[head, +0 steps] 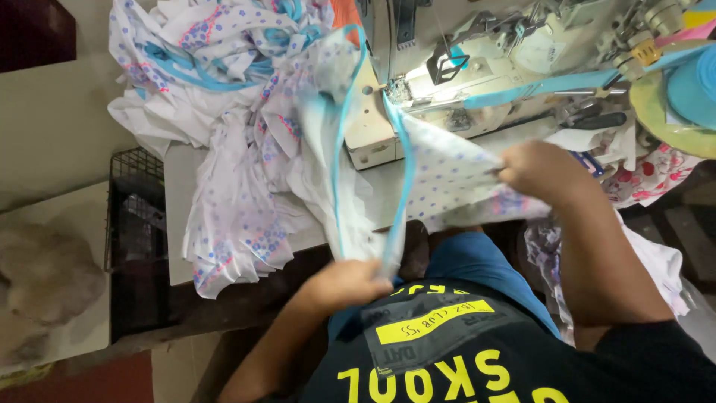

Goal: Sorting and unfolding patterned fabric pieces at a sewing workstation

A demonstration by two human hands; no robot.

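1. The left hand (344, 282) is low in the pic, near the person's lap. Its fingers are curled tight and pinch the near end of a white cloth piece (447, 179) w/ little blue dots.
2. The right hand (538, 173) holds the other side of the same cloth. Its fingers are bunched on the cloth edge. Can't tell how the tips sit; they're hidden.
3. The cloth is pulled flat between both hands, in front of the sewing machine (477, 75). Its far corner sits under the needle part (400, 91).
4. A blue strip (403, 186) runs along the cloth edge from the needle down to the left hand.
5. A big pile of sewn cloth (231, 149) lies on the table (177, 216), left of the machine. A black crate (134, 239) is next to the table.
6. What could go wrong, I think: if one hand pulls too hard, the cloth may slip crooked & the blue strip may come off the edge. The pile is close, so a loose bit may get dragged in. The right hand is near the machine, so fingers may get poked.
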